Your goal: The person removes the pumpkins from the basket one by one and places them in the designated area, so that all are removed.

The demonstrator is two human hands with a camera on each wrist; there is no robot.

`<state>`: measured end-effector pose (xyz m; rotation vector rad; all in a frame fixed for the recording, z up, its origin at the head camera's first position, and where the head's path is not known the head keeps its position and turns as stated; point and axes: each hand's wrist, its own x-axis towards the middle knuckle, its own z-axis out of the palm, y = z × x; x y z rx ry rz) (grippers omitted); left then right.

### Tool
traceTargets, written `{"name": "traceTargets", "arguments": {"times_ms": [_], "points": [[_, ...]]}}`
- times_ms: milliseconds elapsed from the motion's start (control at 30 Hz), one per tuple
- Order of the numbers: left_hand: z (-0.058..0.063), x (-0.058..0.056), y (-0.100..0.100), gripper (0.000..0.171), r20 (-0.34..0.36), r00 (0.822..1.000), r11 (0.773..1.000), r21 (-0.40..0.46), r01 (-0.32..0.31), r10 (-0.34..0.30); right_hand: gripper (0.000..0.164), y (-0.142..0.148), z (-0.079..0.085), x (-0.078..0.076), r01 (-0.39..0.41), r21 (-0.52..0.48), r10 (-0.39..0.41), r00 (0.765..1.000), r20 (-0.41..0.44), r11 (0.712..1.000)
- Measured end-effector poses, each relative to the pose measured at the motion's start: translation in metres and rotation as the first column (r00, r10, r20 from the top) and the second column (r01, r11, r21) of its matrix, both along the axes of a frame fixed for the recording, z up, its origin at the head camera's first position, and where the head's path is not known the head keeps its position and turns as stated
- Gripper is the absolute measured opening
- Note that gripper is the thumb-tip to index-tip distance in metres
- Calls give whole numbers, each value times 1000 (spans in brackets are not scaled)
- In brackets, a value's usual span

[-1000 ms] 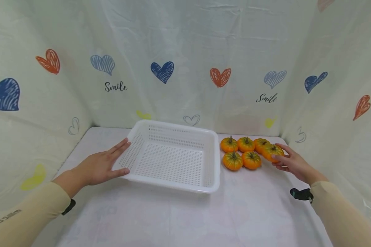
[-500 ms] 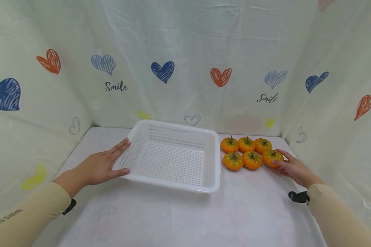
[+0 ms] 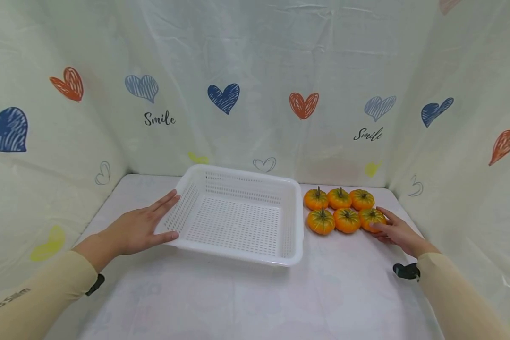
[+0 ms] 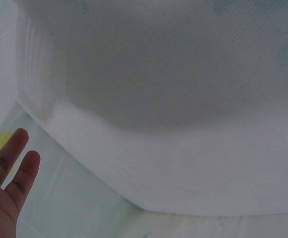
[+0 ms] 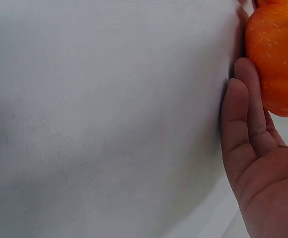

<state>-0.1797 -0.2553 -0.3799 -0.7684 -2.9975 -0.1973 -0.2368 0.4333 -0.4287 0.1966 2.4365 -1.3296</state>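
Note:
Small orange pumpkins with green-streaked tops stand on the table right of a white plastic basket, in a back row of three and a front row of three. At the right end of the front row, my right hand holds one pumpkin from its right side, thumb in front and fingers around it. The right wrist view has this pumpkin against the fingers, low over the white cloth. My left hand touches the basket's left side with straight, spread fingers; in the left wrist view only part of that hand shows.
The basket has perforated walls and floor, and nothing lies in it. A white cloth covers the table. White curtains printed with hearts enclose the back and both sides. Another front-row pumpkin sits beside the held one.
My right hand has lowered its pumpkin and shifted it slightly left, from overlapping the back-row pumpkin into line with the front row. My left hand and the basket have stayed put.

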Motion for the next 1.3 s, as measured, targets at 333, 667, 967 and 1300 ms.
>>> {"name": "traceTargets", "arguments": {"times_ms": [333, 667, 967, 1300], "points": [[2, 1, 0, 93, -6, 1000, 1000, 3, 9, -9, 96, -1, 1, 0, -14, 60, 15, 1000, -10, 998], [1, 0, 0, 93, -9, 1000, 1000, 0, 9, -9, 94, 0, -2, -1, -7, 89, 10, 999, -34, 996], [1, -1, 0, 94, -14, 1000, 1000, -19, 8, -9, 99, 0, -1, 0, -13, 114, 16, 1000, -26, 993], [5, 0, 2, 96, 16, 1000, 1000, -7, -7, 7, 107, -1, 1, 4, -44, 148, 44, 999, 6, 988]]}}
